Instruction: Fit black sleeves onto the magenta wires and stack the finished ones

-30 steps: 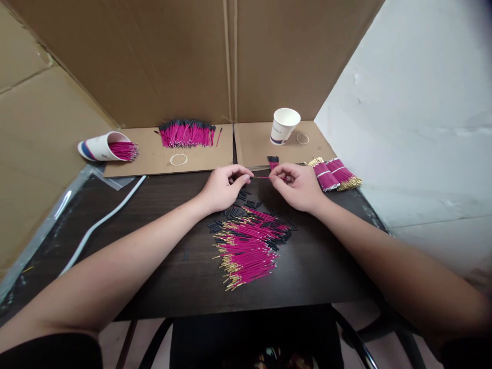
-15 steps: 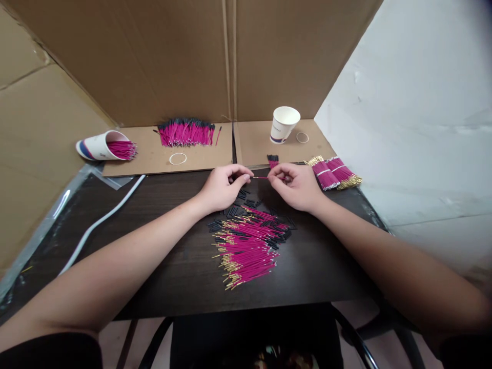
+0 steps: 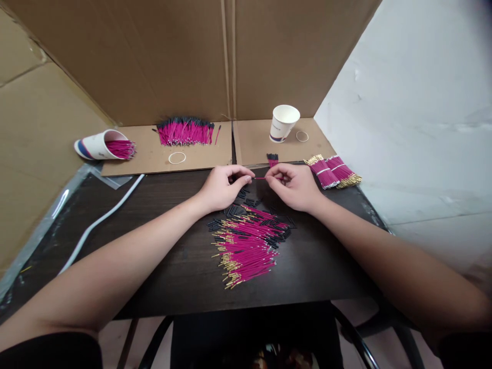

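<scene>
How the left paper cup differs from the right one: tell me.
The left paper cup lies on its side; the right paper cup stands upright. Magenta wires poke from the left paper cup's mouth; none show in the right paper cup. Both are white with blue toward the base.

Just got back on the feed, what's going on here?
A person's left hand and right hand pinch near each other, a thin magenta wire spanning the gap. On the table before them are gold-tipped wires and loose black tubes. Behind, black-ended wires lie on cardboard.
</scene>
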Action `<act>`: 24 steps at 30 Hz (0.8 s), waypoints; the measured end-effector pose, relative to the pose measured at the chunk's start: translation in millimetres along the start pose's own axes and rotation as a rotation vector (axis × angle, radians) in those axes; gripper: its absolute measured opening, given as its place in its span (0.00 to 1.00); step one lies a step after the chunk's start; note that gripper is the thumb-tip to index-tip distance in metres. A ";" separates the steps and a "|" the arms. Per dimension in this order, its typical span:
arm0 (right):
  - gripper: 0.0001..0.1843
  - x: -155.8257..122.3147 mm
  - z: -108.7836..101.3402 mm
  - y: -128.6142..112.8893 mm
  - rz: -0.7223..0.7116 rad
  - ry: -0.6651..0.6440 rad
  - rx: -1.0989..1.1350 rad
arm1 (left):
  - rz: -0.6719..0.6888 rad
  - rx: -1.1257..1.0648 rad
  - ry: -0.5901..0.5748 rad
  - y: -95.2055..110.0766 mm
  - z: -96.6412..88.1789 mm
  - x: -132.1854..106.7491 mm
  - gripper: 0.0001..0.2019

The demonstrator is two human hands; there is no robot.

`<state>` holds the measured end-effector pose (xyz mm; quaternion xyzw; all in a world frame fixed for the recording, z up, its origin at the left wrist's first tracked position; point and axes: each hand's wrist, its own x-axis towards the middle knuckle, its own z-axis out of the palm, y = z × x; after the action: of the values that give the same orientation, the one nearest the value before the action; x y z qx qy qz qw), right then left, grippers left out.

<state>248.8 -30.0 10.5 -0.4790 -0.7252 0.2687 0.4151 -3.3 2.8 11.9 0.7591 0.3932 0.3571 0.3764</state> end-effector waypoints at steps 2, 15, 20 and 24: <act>0.11 -0.3 0.2 1.0 -0.013 0.001 0.003 | 0.001 0.002 -0.003 0.1 -0.2 0.0 0.08; 0.12 0.2 1.3 4.8 -0.010 0.025 0.037 | 0.053 -0.033 -0.022 -0.3 -0.3 -0.3 0.08; 0.12 -0.8 2.0 2.8 -0.008 0.025 0.025 | 0.055 -0.042 -0.022 -0.6 -0.7 -0.3 0.07; 0.12 -1.9 2.2 2.0 -0.028 0.008 0.019 | 0.052 -0.052 -0.025 0.1 -0.8 -0.4 0.07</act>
<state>248.2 -30.9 7.1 -0.4659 -0.7278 0.2677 0.4261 -4.2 2.6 12.2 0.7635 0.3592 0.3674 0.3913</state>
